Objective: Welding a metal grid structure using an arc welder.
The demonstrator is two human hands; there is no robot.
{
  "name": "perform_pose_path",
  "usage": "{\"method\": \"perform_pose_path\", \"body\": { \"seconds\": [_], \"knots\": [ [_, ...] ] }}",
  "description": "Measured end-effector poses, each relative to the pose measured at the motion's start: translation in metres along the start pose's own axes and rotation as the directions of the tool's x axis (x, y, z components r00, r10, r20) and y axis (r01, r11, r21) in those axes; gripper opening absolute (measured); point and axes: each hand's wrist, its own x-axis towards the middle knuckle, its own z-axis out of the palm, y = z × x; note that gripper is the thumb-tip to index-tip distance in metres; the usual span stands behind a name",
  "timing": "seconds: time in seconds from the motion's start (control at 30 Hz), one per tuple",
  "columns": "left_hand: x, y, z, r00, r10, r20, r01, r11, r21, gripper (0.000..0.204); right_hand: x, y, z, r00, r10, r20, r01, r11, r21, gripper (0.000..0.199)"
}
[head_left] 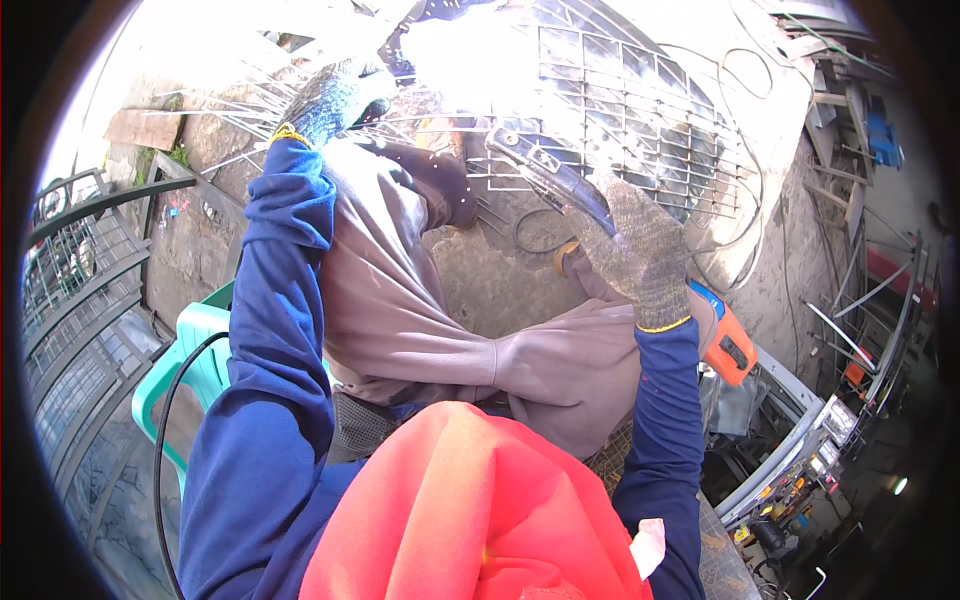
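Holder (pixel 548 172) in a gloved right hand (pixel 635 238), wrapped firmly round its rear part. Points up and left from the grip, head just ahead of the fingers, toward the left edge of the grid (pixel 626 100). White glare (pixel 460 60) along that edge; cannot make out the joint. Best to keep wrist steady, arc short, travel even, face shielded. Across the glare from the holder, a curled left hand (pixel 338 98); cannot tell whether closed on anything. Farther left, loose rods (pixel 250 104). Nearer the body, trousers (pixel 395 270); keep well clear of the arc.
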Motion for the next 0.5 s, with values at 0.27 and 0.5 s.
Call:
{"method": "perform_pose_path", "body": {
  "seconds": [0.27, 0.5],
  "knots": [
    [0.003, -0.006, -0.001, 0.951, -0.167, -0.260, 0.093, 0.958, -0.272, 0.039, 0.000, 0.001, -0.004, 0.998, 0.062, -0.014, -0.061, 0.997, 0.043, 0.050],
    [0.009, -0.003, -0.009, 0.821, -0.259, -0.509, -0.128, 0.785, -0.606, 0.069, -0.001, 0.003, -0.001, 1.000, 0.015, -0.004, -0.015, 0.999, 0.032, 0.047]
  ]
}}
